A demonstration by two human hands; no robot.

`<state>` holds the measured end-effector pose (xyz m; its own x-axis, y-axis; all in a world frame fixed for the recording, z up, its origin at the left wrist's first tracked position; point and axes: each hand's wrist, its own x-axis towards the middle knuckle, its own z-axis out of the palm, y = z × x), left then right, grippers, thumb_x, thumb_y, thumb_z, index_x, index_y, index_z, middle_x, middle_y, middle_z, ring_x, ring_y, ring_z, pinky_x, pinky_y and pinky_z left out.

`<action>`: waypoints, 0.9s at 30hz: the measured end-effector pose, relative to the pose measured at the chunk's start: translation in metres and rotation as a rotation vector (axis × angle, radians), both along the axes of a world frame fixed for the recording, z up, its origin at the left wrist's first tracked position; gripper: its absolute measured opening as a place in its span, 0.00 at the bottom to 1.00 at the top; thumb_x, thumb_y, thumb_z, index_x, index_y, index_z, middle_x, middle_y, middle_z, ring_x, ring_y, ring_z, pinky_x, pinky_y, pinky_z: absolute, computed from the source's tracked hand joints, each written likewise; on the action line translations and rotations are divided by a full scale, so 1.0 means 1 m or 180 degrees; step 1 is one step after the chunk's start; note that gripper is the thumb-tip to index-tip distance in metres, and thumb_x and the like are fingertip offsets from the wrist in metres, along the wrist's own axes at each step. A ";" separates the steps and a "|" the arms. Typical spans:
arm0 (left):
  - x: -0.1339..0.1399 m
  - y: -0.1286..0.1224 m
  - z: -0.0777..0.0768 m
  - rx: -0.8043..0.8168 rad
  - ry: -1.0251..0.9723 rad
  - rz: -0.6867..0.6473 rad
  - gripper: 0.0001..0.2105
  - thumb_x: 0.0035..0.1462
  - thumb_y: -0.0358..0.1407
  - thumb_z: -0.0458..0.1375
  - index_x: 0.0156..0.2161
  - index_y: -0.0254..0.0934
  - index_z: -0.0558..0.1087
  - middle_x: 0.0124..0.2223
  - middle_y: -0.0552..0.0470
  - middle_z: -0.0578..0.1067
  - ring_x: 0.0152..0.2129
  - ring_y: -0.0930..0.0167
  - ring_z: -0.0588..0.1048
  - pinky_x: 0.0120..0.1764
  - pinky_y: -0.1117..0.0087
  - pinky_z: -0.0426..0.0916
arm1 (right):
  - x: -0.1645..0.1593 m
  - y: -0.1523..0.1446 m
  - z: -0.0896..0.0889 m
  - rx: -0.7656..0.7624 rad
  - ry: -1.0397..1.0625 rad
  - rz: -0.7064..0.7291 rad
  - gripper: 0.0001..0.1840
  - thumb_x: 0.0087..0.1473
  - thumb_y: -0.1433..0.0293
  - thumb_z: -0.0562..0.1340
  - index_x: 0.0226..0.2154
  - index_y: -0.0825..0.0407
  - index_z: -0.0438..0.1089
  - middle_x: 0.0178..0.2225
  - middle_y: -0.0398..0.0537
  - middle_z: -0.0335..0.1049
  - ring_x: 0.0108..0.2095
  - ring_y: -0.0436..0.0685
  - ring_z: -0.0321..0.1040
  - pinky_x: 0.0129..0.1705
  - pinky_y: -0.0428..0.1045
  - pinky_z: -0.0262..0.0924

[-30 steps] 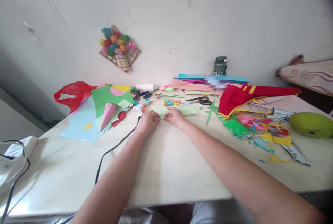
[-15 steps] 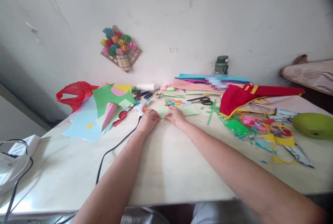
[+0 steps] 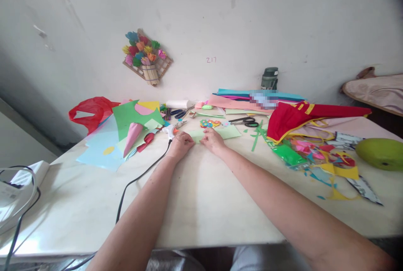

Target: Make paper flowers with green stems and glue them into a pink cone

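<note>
A strip of pale green paper (image 3: 231,132) lies across the table's middle under both hands. My left hand (image 3: 181,144) pinches its near edge at the left end with bent fingers. Close beside it, my right hand (image 3: 213,140) also has thumb and fingers closed on the near edge. Just behind my left hand rests a white glue gun (image 3: 170,131), partly covered by that hand, its black cord trailing toward me. Small colourful paper flowers (image 3: 210,123) lie beyond the strip. Black-handled scissors (image 3: 248,121) are behind its right end.
At left are a pink paper cone (image 3: 132,137), coloured sheets (image 3: 100,153) and a red plastic bag (image 3: 91,113). To the right lie a red cloth (image 3: 283,122), a green packet (image 3: 290,155), paper scraps and a green mango-like fruit (image 3: 379,153). A power strip (image 3: 27,183) sits far left.
Both hands stay on the green paper in nearly the same pose. The view has shifted very slightly; nothing else has visibly moved.
</note>
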<state>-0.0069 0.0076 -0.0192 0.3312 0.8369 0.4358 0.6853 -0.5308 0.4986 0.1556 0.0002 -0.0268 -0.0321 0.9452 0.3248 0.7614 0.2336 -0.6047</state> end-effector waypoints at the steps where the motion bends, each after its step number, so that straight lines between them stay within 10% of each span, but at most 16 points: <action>1: 0.000 0.000 0.000 -0.0049 -0.0017 0.0058 0.01 0.43 0.31 0.58 0.24 0.35 0.70 0.33 0.50 0.71 0.31 0.72 0.69 0.36 0.71 0.66 | 0.000 0.000 0.000 -0.0002 -0.0026 -0.0007 0.06 0.44 0.71 0.63 0.18 0.54 0.70 0.45 0.49 0.65 0.43 0.53 0.64 0.44 0.46 0.58; 27: 0.021 -0.019 0.013 -0.0290 0.1102 0.1325 0.08 0.48 0.34 0.52 0.29 0.34 0.73 0.44 0.43 0.69 0.47 0.63 0.63 0.49 0.67 0.57 | -0.003 0.005 0.001 -0.0117 -0.0220 -0.0193 0.08 0.40 0.68 0.65 0.17 0.55 0.68 0.46 0.53 0.63 0.46 0.57 0.61 0.47 0.48 0.55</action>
<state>0.0141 -0.0114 -0.0065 0.0751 0.9572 0.2797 0.9604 -0.1449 0.2380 0.1522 0.0057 -0.0256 0.0043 0.9574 0.2887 0.8138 0.1644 -0.5574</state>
